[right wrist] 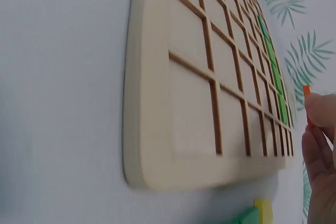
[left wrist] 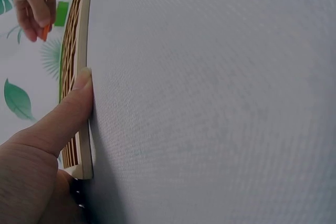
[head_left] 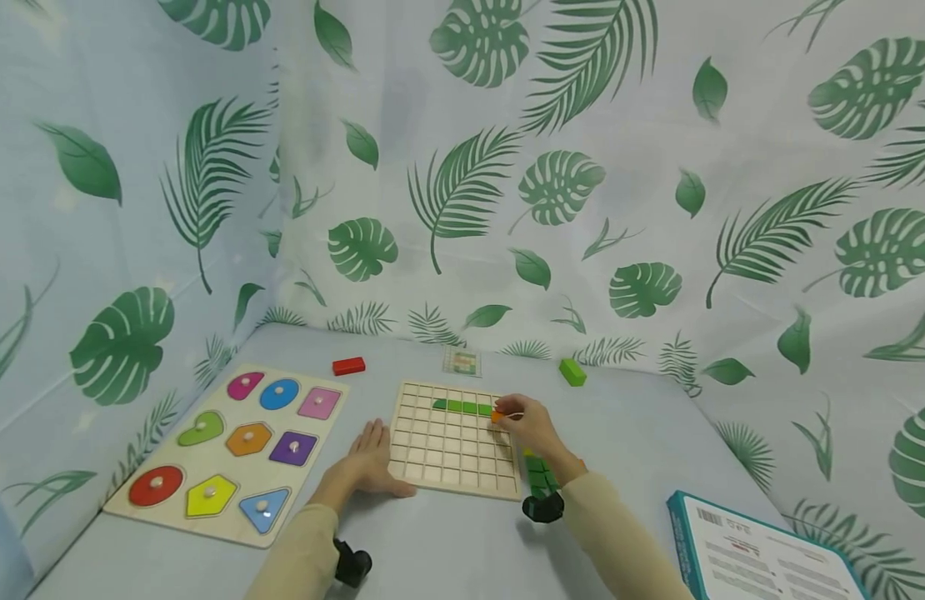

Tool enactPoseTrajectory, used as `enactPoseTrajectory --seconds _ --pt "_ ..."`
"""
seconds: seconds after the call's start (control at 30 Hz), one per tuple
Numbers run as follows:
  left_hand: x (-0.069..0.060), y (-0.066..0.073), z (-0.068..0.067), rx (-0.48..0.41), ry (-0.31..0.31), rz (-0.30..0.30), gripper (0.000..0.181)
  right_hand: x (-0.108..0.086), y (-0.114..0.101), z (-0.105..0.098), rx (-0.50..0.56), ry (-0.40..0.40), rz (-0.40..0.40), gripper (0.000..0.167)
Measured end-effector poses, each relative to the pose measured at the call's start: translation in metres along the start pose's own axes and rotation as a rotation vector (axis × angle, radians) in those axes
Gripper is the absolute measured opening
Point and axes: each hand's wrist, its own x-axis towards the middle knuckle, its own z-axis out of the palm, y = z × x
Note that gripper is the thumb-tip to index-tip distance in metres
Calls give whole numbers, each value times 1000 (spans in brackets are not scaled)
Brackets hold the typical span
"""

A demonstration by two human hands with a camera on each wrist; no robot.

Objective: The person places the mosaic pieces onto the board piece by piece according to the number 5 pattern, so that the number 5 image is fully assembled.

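A wooden grid board (head_left: 453,442) lies mid-table, with a row of green tiles (head_left: 462,407) in its upper part. My right hand (head_left: 536,429) pinches a small orange tile (head_left: 497,415) at the right end of that row; in the right wrist view the orange tile (right wrist: 306,92) stands up between thumb and fingers. My left hand (head_left: 372,462) rests at the board's left edge, fingers straight. In the left wrist view its thumb (left wrist: 68,114) touches the board's rim (left wrist: 84,40).
A shape puzzle board (head_left: 230,450) lies on the left. Behind are a red block (head_left: 348,366), a pattern card (head_left: 462,362) and a green block (head_left: 572,372). Green tiles (head_left: 539,477) lie beside the right forearm. A blue-edged box (head_left: 766,550) stands at the front right.
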Motion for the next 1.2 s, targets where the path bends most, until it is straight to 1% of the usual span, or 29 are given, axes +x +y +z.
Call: enactPoseTrajectory --seconds 0.17,0.3,0.4,0.53,0.6,0.67,0.73,0.87,1.0,1.1,1.2 --pt "2 -3 0 -5 10 -2 117 7 -8 16 8 -1 -50 28" --pt "5 -7 1 7 7 -1 118 12 -13 29 3 -14 -66 28" --pt "8 -10 4 10 9 9 118 15 -18 39 12 -33 -62 28" --pt "7 -10 4 8 3 18 118 19 -24 51 25 -43 -55 26" --pt "6 -9 3 6 0 13 118 21 -26 57 20 -43 -67 25" --pt "6 -9 3 16 -4 3 118 22 -28 62 13 -43 -64 25" --pt "9 -11 6 26 3 -1 118 23 -28 67 6 -47 -64 24" --pt "19 -19 15 50 10 10 118 25 -27 75 2 -53 -34 26" --pt "25 -24 20 52 16 21 118 24 -30 81 -7 -46 -43 25" --pt "25 -24 18 47 21 21 117 25 -33 85 -19 -43 -60 23" --pt "21 -20 14 40 24 24 116 27 -36 88 -27 -37 -49 23"
